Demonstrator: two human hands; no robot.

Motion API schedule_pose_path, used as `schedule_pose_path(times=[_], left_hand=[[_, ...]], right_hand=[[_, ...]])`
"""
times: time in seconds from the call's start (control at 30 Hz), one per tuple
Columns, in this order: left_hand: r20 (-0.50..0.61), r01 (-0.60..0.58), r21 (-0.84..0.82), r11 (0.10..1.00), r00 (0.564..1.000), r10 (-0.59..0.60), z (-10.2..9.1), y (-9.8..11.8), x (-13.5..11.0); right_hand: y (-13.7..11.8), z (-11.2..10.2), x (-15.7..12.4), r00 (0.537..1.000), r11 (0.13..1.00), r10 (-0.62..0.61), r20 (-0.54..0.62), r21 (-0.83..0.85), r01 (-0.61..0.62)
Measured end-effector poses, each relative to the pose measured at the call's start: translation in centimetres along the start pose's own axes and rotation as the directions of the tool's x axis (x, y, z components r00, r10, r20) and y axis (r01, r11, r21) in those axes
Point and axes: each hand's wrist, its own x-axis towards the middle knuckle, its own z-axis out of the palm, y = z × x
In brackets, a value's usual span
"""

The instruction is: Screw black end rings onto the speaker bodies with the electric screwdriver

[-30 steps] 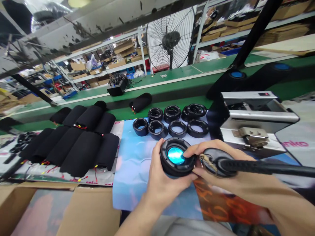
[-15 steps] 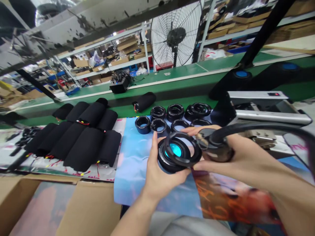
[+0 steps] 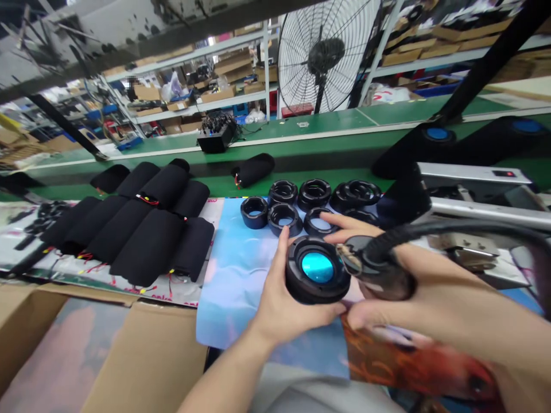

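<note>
My left hand (image 3: 282, 304) is closed round a black ring-shaped part (image 3: 317, 271) with a glowing cyan centre, held above the blue mat (image 3: 241, 281). My right hand (image 3: 413, 298) grips a dark glossy tool (image 3: 379, 269) with a thick black hose (image 3: 465, 229) running off to the right; its nozzle tip touches the ring's right edge. The right forefinger reaches out over the ring. Just behind the hands several black rings (image 3: 314, 198) lie in two rows on the mat.
Several black fabric-covered cylinders (image 3: 142, 229) with coloured wires lie at the left. A green conveyor (image 3: 327, 135) runs behind, carrying a black box (image 3: 215, 140). A metal machine (image 3: 477, 189) stands at the right, cardboard boxes (image 3: 103, 355) lie in front, and a big fan (image 3: 327, 57) stands behind.
A loose black ring that was lifted over the part half a second ago now sits seated on it. Both hands and the tool have shifted slightly right and up in view.
</note>
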Motion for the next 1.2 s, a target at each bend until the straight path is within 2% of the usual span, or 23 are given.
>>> schedule_pose_path(times=[0.07, 0.1, 0.27, 0.33, 0.43, 0.57, 0.63, 0.8, 0.93, 1.0, 1.07, 1.13, 1.2], left_hand=[[0.058, -0.004, -0.024, 1.0, 0.998, 0.005, -0.5, 0.2, 0.4], [0.085, -0.001, -0.034, 0.999, 0.996, 0.004, -0.7, 0.3, 0.5], [0.145, -0.009, -0.072, 0.997, 0.989, 0.02, -1.1, 0.5, 0.7], [0.151, -0.024, -0.081, 0.996, 0.988, 0.036, -1.1, 0.5, 0.7], [0.172, -0.021, -0.07, 0.997, 0.985, 0.033, -1.2, 0.4, 0.7], [0.188, -0.002, -0.053, 0.999, 0.982, 0.012, -1.4, 0.5, 0.8], [0.195, -0.022, -0.062, 0.998, 0.98, 0.034, -1.5, 0.6, 0.8], [0.21, -0.054, -0.068, 0.996, 0.975, 0.067, -1.5, 0.4, 1.0], [0.214, -0.066, -0.042, 0.997, 0.974, 0.074, -1.5, 0.5, 1.0], [0.206, -0.052, -0.045, 0.998, 0.977, 0.06, -1.5, 0.7, 0.9], [0.195, -0.023, -0.035, 0.999, 0.98, 0.029, -1.5, 0.9, 0.8], [0.192, 0.002, -0.015, 1.0, 0.981, 0.001, -1.5, 1.1, 0.8], [0.193, -0.001, -0.011, 1.0, 0.981, 0.003, -1.5, 1.2, 0.9]], right_hand=[[0.1, -0.2, 0.9, 0.993, 0.999, 0.026, 0.111, 0.044, -0.031], [0.2, 0.0, 1.1, 0.991, 0.998, 0.045, 0.124, 0.04, -0.051], [0.0, 0.9, 0.8, 0.989, 0.99, 0.143, -0.044, 0.013, -0.143], [-0.2, 0.9, 0.6, 0.987, 0.988, 0.152, -0.059, 0.027, -0.15], [-0.1, 0.3, 0.9, 0.998, 0.995, 0.046, -0.036, 0.089, -0.043], [0.7, -0.3, 1.5, 0.99, 0.977, -0.094, 0.109, 0.204, 0.07], [1.1, -0.4, 1.5, 0.985, 0.977, -0.094, 0.142, 0.204, 0.063], [1.4, 0.2, 1.4, 0.991, 0.973, -0.098, 0.094, 0.216, 0.076], [1.2, 0.5, 1.6, 0.983, 0.966, -0.108, 0.151, 0.248, 0.068], [0.9, 0.6, 1.4, 0.99, 0.966, -0.07, 0.119, 0.257, 0.037], [0.6, 0.7, 0.9, 1.0, 0.961, -0.018, 0.011, 0.277, 0.014], [0.2, 0.9, 0.2, 0.99, 0.968, 0.047, -0.131, 0.251, -0.013], [-0.1, 1.2, -0.6, 0.975, 0.975, 0.111, -0.193, 0.211, -0.069]])
